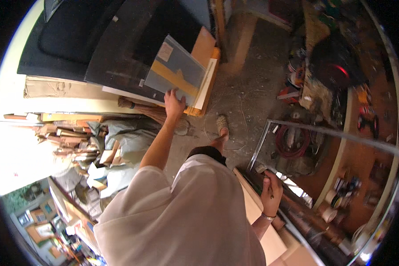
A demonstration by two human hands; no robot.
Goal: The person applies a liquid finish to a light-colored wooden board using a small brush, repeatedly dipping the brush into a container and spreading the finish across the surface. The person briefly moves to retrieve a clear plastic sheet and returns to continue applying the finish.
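My left hand (pixel 174 105) reaches forward, its fingers spread at the near edge of a grey flat panel (pixel 163 73). The panel carries a wide yellow-brown band and a small paper label, and leans with other boards against large dark sheets. Whether the fingertips press on it or only hover, I cannot tell. On the right, my right hand (pixel 271 193) is closed, a bracelet at its wrist. A small pale, squarish piece (pixel 260 169) shows at its fingertips; its kind is unclear. Beside this hand is a metal-edged frame (pixel 257 148).
Dark sheets (pixel 115 48) lean at the back left. A straw broom (pixel 142 107) lies below them, near piled wood offcuts (pixel 71 137) and grey sacking (pixel 128 137). A coiled red hose (pixel 292 141) and cluttered shelving (pixel 354 177) stand right. A thin cord (pixel 245 119) crosses the floor.
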